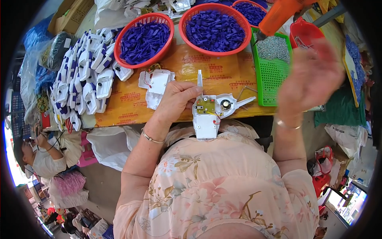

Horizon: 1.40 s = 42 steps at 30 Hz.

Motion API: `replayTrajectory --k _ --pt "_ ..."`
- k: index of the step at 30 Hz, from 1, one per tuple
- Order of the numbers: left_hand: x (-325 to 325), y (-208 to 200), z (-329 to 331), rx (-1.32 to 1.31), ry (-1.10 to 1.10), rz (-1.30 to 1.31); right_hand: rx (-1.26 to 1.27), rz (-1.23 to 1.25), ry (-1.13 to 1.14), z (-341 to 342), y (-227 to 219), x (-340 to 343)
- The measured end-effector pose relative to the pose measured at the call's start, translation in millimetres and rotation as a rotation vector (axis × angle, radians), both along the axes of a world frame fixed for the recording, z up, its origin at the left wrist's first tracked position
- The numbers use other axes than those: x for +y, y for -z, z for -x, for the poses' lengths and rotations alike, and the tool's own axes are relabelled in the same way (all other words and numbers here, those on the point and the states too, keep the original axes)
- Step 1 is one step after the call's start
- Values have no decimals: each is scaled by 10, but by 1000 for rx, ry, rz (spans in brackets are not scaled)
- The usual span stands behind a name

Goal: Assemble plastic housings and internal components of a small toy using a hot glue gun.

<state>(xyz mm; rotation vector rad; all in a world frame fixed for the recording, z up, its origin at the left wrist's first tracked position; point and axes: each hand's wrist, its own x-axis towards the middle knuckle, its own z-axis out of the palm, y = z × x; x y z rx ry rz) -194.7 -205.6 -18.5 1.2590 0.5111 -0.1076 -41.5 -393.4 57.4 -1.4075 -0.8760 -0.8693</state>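
My left hand [179, 97] grips the upper left edge of a white plastic toy housing [205, 126], its thumb and fingers closed by the upright prong. Inside the open housing are a small green circuit board [205, 106], a round speaker [226, 104] and thin wires. It lies at the table's near edge, close to my body. My right hand [310, 77] is raised at the right, beside the green tray and in front of a red plastic container [304, 30] with thin metal pieces. Motion smears its fingers, so what they hold, if anything, does not show.
An orange power screwdriver [276, 18] hangs above a green tray [274, 85] of small screws. Red baskets [120, 46] of purple parts stand at the back. Another white housing [159, 81] lies left of my hand, near a heap of white-and-purple pieces [85, 65]. A person sits far left.
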Motion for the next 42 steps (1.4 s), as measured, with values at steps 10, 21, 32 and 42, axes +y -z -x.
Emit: replayTrajectory --k 10,21,32,42 --pt "-5 -1 9 -3 -3 -30 614 24 -691 -740 -244 149" --pt "-44 57 -52 24 7 -210 515 338 -667 -602 -258 23" --pt "-22 218 -7 -45 -157 -17 714 203 -817 -515 -225 -658" --pt "-146 156 -60 -82 -207 -36 782 83 -605 -290 230 -527"
